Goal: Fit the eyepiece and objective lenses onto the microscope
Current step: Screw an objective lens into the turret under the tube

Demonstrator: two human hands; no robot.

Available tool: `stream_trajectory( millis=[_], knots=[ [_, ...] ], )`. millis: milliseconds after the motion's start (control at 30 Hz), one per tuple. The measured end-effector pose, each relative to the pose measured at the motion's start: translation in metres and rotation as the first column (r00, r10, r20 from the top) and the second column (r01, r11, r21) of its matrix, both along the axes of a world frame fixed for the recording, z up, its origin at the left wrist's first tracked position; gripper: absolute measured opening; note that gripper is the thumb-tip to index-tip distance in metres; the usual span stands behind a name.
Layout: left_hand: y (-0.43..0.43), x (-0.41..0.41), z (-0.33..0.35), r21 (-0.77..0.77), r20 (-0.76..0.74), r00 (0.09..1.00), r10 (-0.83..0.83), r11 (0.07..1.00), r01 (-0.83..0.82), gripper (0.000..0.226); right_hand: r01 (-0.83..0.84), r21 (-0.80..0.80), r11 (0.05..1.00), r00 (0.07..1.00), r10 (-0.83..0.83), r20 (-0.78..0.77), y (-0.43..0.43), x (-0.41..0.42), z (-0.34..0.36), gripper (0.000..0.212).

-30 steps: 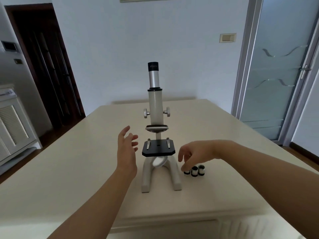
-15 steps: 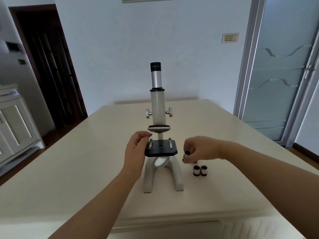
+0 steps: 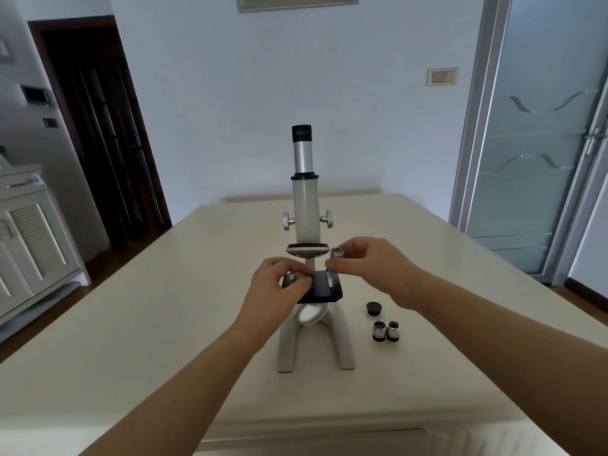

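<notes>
1. Head view: the right hand (image 3: 375,268) pinches a silver objective lens (image 3: 337,252) between thumb and fingertips. The lens is just right of the nosepiece (image 3: 307,250) of the microscope (image 3: 306,205), above the black stage (image 3: 324,289).
2. Over the stage's left side, the left hand (image 3: 279,284) curls its fingers.
3. Atop the tube sits the eyepiece (image 3: 301,134).
4. Two more objective lenses (image 3: 385,330) and a black cap (image 3: 374,307) lie on the table (image 3: 164,324), right of the base.

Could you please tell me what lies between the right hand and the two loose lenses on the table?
In the head view, only a small black cap lies on the table between the right hand and the two lenses.
</notes>
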State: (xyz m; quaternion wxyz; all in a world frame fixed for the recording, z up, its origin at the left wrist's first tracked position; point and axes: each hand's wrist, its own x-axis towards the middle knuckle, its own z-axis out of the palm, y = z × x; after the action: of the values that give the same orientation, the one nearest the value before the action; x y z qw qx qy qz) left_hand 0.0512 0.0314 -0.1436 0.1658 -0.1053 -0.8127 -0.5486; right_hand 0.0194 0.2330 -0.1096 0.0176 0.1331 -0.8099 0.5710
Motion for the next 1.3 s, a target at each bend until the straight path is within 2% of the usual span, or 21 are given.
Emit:
stream_trajectory(
  millis=[167, 300, 367, 500, 733, 1033, 1300],
  knots=[
    [0.003, 0.001, 0.003, -0.048, -0.001, 1.000, 0.002, 0.999, -0.002, 0.018, -0.008, 0.047, 0.999, 1.000, 0.009, -0.018, -0.018, 0.003, -0.006, 0.013],
    [0.005, 0.001, 0.002, -0.065, -0.028, 0.999, 0.028, 0.997, -0.030, 0.028, -0.028, -0.005, 1.000, 1.000, 0.028, -0.010, -0.028, 0.003, -0.008, 0.013],
    [0.005, 0.000, 0.002, -0.071, -0.016, 0.999, 0.049, 0.996, -0.050, 0.026, -0.025, -0.023, 0.999, 1.000, 0.025, 0.000, -0.030, 0.003, -0.008, 0.017],
    [0.006, -0.003, 0.001, -0.098, -0.002, 0.996, 0.093, 0.991, -0.093, 0.020, -0.015, -0.062, 0.998, 1.000, 0.016, 0.006, -0.034, 0.003, -0.009, 0.009],
    [0.005, -0.004, -0.001, -0.088, -0.002, 0.994, 0.112, 0.990, -0.111, 0.021, -0.039, -0.102, 0.994, 0.999, 0.040, 0.013, -0.040, 0.004, -0.006, 0.011],
    [0.006, -0.007, 0.002, -0.051, -0.014, 0.995, 0.099, 0.994, -0.100, 0.024, -0.070, -0.240, 0.968, 0.996, 0.082, 0.040, -0.040, 0.009, -0.011, 0.019],
    [0.009, -0.008, -0.006, -0.011, -0.051, 0.989, 0.138, 0.990, -0.139, 0.023, 0.010, -0.282, 0.959, 0.998, 0.006, 0.056, -0.041, 0.009, -0.019, 0.027]
  ],
)
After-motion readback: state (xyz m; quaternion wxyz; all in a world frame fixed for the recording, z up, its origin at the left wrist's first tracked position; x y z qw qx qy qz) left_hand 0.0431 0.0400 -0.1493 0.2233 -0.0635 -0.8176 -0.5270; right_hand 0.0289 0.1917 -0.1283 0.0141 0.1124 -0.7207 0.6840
